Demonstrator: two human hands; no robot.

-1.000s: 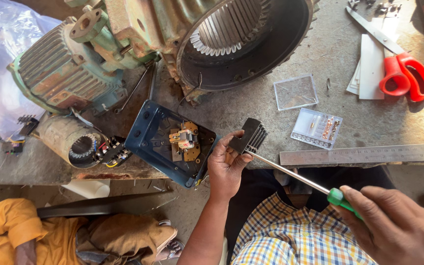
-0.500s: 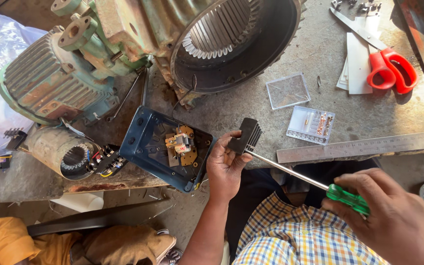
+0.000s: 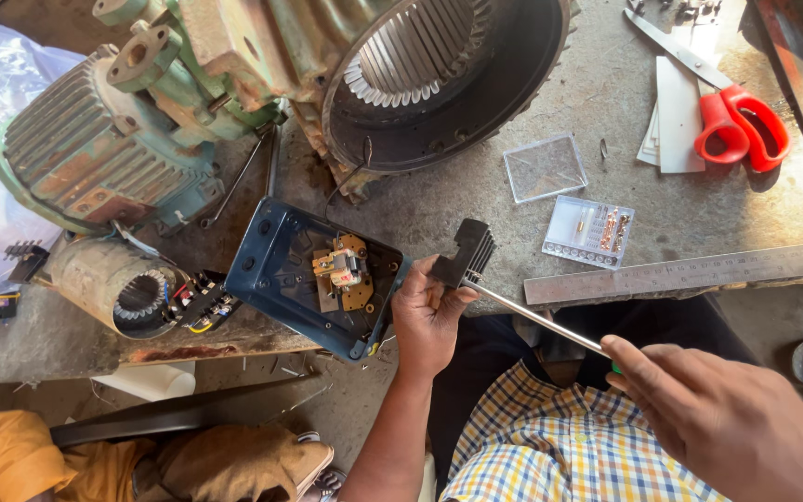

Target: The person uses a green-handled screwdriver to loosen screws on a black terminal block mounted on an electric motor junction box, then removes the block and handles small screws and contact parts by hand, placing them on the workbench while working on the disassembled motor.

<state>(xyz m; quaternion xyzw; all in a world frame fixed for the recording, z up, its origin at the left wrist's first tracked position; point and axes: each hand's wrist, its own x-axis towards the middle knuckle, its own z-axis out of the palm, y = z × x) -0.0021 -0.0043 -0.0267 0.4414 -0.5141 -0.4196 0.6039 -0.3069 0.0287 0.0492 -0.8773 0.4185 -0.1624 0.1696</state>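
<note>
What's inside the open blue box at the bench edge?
Inside the blue box sits a small brass-coloured switch assembly with a pale part on top, mounted on the dark floor. What lies under that assembly is hidden. The left hand rests beside the box, holding a black part.

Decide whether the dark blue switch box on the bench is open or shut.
Open: the blue box has no cover, and its brass switch parts show inside.

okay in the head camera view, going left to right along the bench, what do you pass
Green finned motor housing → small stator → blue switch box → left hand holding a black finned part → clear parts box → red scissors.
</note>
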